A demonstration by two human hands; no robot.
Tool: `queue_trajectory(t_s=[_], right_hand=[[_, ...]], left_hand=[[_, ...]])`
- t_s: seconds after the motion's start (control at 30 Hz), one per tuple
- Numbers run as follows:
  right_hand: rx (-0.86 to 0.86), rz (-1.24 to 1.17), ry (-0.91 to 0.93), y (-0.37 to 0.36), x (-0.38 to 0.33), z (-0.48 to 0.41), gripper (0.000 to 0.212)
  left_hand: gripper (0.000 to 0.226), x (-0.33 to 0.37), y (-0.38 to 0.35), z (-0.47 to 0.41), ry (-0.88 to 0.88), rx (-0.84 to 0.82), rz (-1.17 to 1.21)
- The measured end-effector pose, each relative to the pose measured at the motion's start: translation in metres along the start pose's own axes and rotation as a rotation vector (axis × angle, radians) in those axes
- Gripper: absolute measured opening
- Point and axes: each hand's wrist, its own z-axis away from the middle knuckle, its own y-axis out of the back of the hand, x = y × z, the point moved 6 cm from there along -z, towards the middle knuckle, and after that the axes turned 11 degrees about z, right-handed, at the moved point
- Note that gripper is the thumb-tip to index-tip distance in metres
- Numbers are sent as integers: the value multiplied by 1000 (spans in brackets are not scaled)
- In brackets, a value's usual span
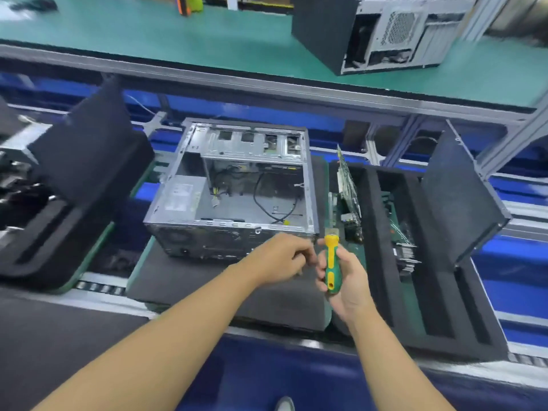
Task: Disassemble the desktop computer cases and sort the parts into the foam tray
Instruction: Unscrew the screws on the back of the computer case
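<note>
Gripping screwdriver (331,262) handle — R hand (347,281) wrapped round; L hand (278,259) curled — contents unclear.

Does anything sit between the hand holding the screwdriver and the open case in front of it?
Nothing visible blocks it. The right hand grips the screwdriver just off the near right corner of the open case; only the left hand, fingers curled, is beside it there.

Unclear bits
By the near corner of the open case (237,188), the screwdriver (331,264) shaft is hidden; left hand (281,259) fingertips blurred.
</note>
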Motion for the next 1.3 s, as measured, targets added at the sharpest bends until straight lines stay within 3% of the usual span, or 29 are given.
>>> queue_trajectory(t_s=[0.07,0.17,0.3,0.4,0.47,0.53,0.8,1.3], right_hand=[[-89,-9,-20,-45,13,4,39],[-180,-38,-49,-107,34,13,28],[-157,91,-86,-171,68,24,15],[-116,332,-99,-211,95,30,9],[-86,456,-137,-232,114,34,10],[-49,541,-171,-247,129,37,12],[90,586,-196,-266,153,29,15],[117,569,-166,-266,164,21,17]], left_hand=[[27,-4,39,33,-65,146,-24],[25,-25,109,84,-127,451,-79],[42,-82,195,138,-90,696,-154],[62,-137,226,147,25,522,-168],[72,-165,225,147,43,328,-178],[77,-184,220,146,29,234,-143],[38,-191,214,143,-109,450,-44],[38,-201,215,138,-109,434,-23]])
